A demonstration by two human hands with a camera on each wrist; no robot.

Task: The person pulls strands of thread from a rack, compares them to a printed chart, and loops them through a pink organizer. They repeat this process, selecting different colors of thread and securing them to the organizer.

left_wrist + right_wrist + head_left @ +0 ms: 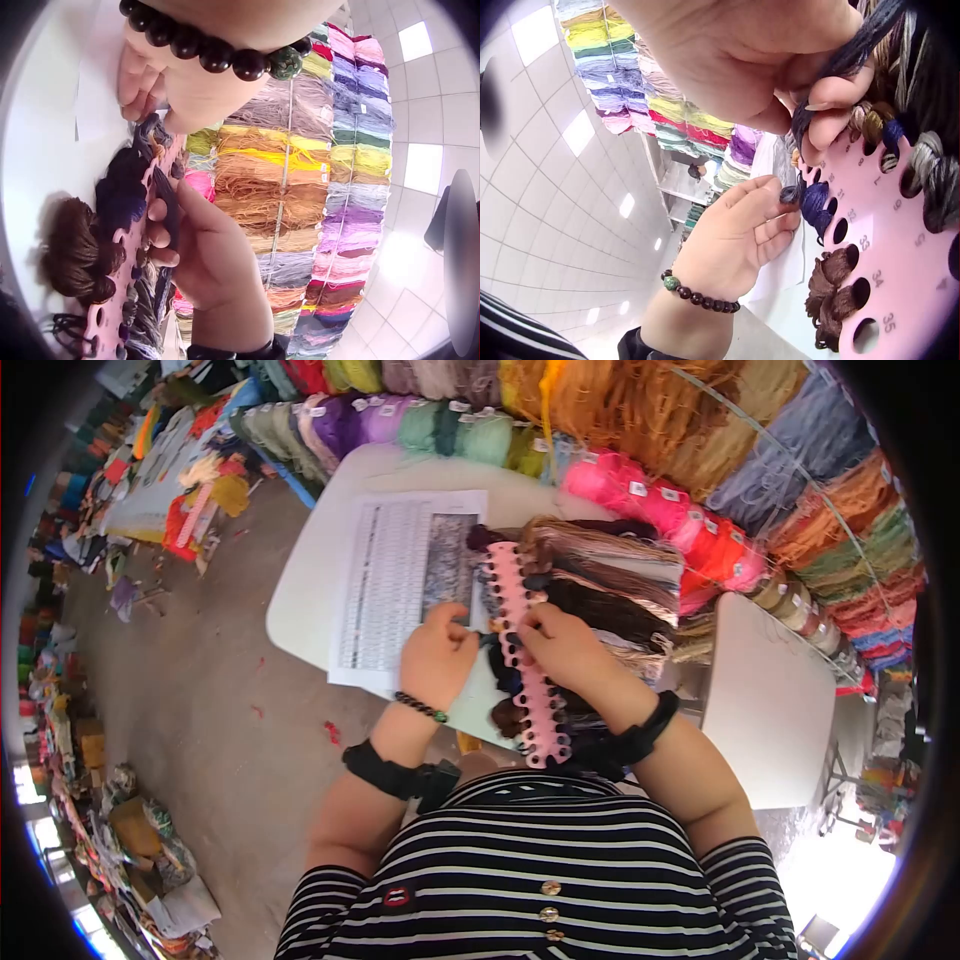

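Observation:
A long pink card (540,710) with numbered holes along its edges lies crosswise to the thread bundles. My left hand (438,652) pinches the looped end of a dark grey-blue thread (791,194) at the card's edge. On the card's other side, my right hand (572,650) holds the long part of that strand (166,206) between thumb and curled fingers. Navy thread (817,210) and brown thread (831,289) hang knotted in nearby holes. Grey thread (932,169) is looped through the opposite edge.
Under the card is a white table (310,575) with a printed sheet (385,585) to the left. Brown and beige skeins (610,595) spread right of the card. Pink skeins (640,495) lie along the back, and a second white table (765,700) stands at the right.

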